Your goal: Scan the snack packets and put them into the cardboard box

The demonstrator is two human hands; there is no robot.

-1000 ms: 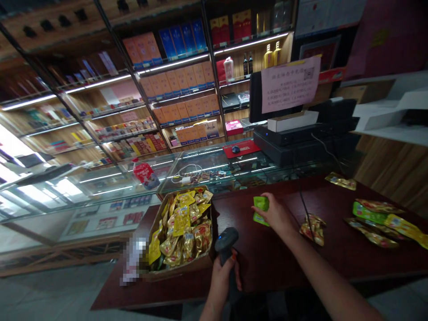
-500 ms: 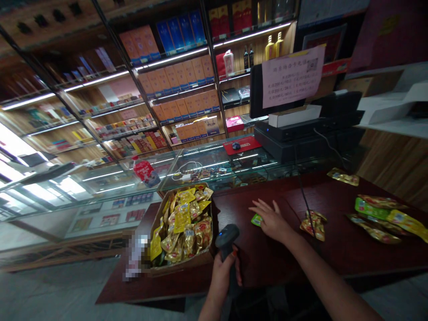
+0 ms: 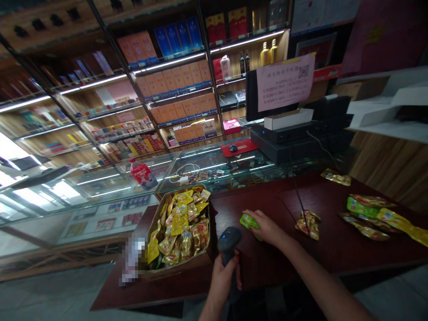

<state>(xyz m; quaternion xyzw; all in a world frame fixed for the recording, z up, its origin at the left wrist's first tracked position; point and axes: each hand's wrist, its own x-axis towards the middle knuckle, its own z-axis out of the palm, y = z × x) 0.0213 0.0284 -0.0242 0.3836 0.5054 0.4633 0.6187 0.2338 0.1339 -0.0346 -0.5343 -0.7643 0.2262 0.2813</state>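
In the head view my left hand is wrapped round the handle of a black barcode scanner, its head up and a small blue light showing. To the right of it, my right hand grips a small green snack packet at the table top; the fingers cover part of the packet. Left of the scanner stands a cardboard box filled with gold and yellow snack packets. A gold and red packet lies right of my right hand, under a dark cable.
Several more packets lie on the dark red table at the right. Behind are a glass counter, a monitor with a pink sign, a mouse and a red bottle. A blurred-out item sits left of the box.
My right hand has gone from spread over the green packet to closed on it. The camera view has shifted slightly; my left hand still holds the scanner.
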